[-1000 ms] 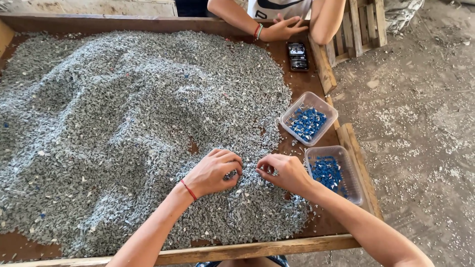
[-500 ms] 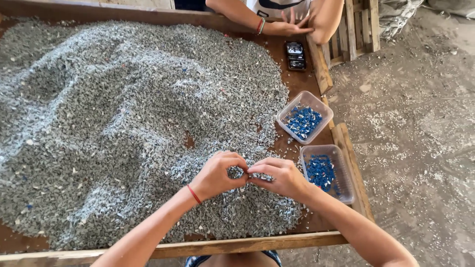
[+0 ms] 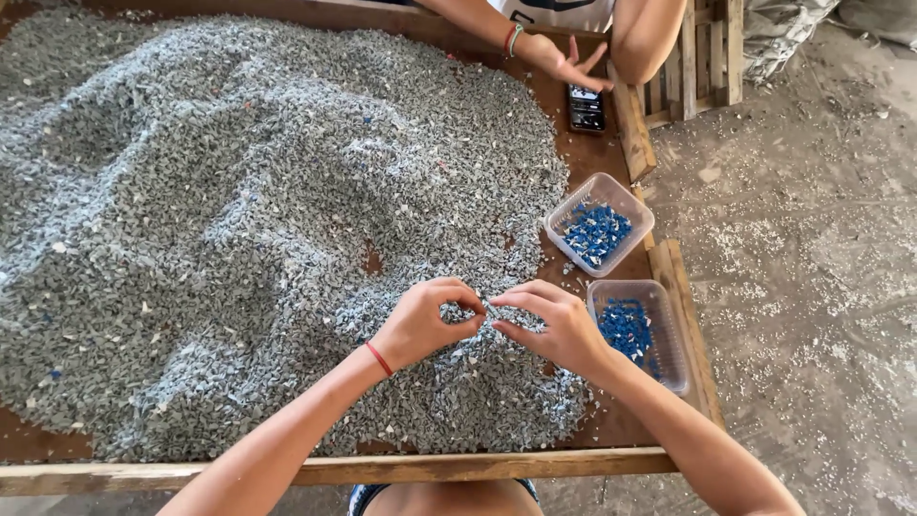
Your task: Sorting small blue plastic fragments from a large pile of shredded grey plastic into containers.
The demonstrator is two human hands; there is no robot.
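One wide heap of grey chips fills the wooden table; two clear tubs of blue chips sit at its right edge. The left hand and right hand meet fingertip to fingertip, pinching small grey pieces above the heap's near edge. Since earlier, the hands have drawn closer together.

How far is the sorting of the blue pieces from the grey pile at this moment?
Done: two clear tubs each hold a thin layer of blue pieces. In hand: the left hand and right hand pinch at the near edge of the grey pile. Left: nearly the whole pile; a few blue specks show in it.
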